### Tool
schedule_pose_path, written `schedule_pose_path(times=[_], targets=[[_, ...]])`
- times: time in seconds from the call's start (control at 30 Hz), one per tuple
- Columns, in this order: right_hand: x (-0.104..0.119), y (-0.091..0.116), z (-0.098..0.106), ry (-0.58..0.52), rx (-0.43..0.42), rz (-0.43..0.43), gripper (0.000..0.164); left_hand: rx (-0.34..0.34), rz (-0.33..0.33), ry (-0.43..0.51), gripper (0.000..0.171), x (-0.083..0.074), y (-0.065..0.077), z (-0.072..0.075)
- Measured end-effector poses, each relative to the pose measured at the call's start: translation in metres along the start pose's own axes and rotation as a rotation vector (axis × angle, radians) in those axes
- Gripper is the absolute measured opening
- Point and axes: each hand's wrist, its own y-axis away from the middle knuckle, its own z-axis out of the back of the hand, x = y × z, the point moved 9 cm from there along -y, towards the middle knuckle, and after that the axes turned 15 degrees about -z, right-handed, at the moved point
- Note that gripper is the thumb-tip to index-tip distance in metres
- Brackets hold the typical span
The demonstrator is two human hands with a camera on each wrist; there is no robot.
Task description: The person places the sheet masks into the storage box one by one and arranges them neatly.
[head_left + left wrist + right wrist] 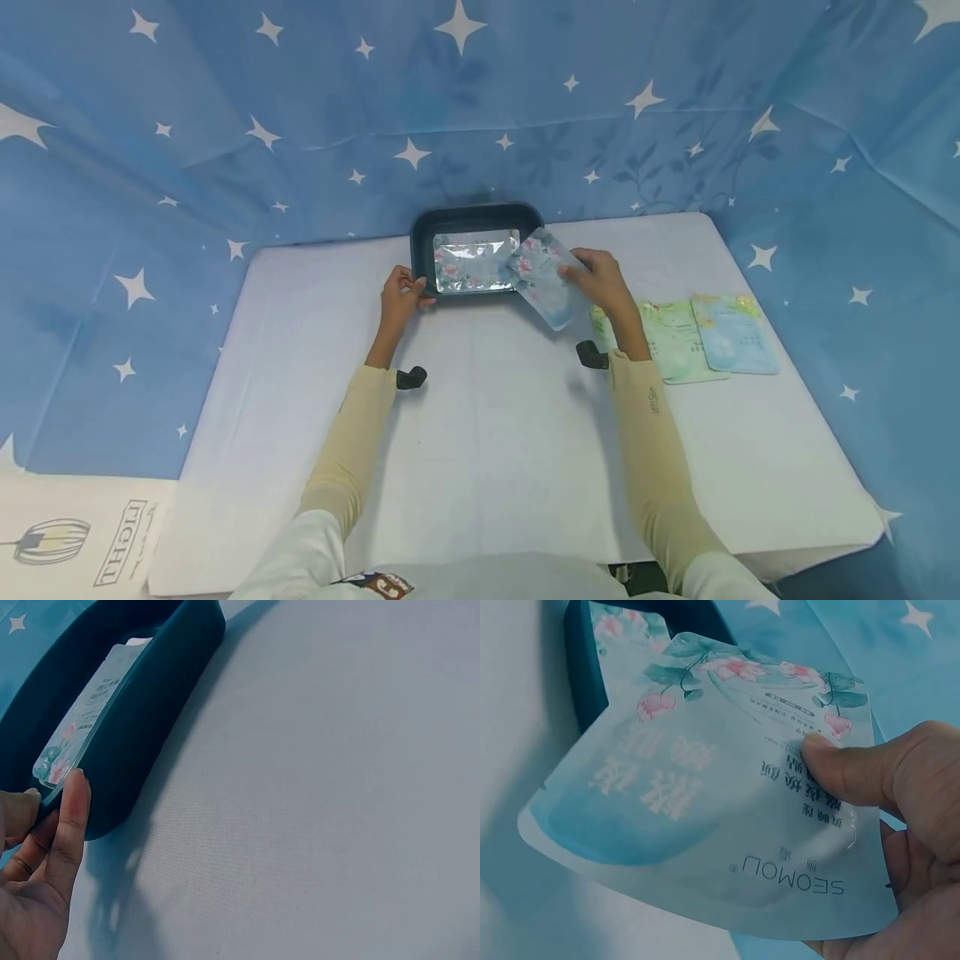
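Observation:
A dark teal rectangular tray sits at the back edge of the white table. My left hand pinches its near left corner, thumb and fingers on either side of the rim. Inside lies a shiny face mask sachet with pink flowers. Between thumb and fingers, my right hand holds a matching pale blue face mask sachet, tilted, one end over the tray's right side. In the right wrist view its lettering appears upside down. The fingers behind this sachet are partly hidden.
To the right, green face mask sachets lie partly under my right forearm. A blue-and-yellow sachet overlaps them. A blue star-patterned curtain hangs right behind the tray. The white tabletop stretches toward me.

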Motion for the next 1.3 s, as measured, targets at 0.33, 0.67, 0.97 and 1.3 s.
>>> schedule_pose_path(times=[0.33, 0.67, 0.97, 1.3], targets=[[0.045, -0.025, -0.023, 0.107, 0.053, 0.073, 0.026, -0.024, -0.025, 0.031, 0.025, 0.002, -0.001, 0.002], [0.079, -0.036, -0.044, 0.23, 0.068, 0.096, 0.029, -0.033, -0.011, 0.035, 0.027, 0.018, -0.006, 0.004], [0.088, -0.046, -0.065, 0.333, 0.004, 0.046, 0.029, -0.039, -0.068, -0.01, 0.02, 0.029, -0.006, 0.005], [0.109, -0.044, -0.076, 0.441, -0.091, 0.14, 0.029, -0.026, -0.067, -0.028, 0.02, 0.031, -0.007, 0.005]])
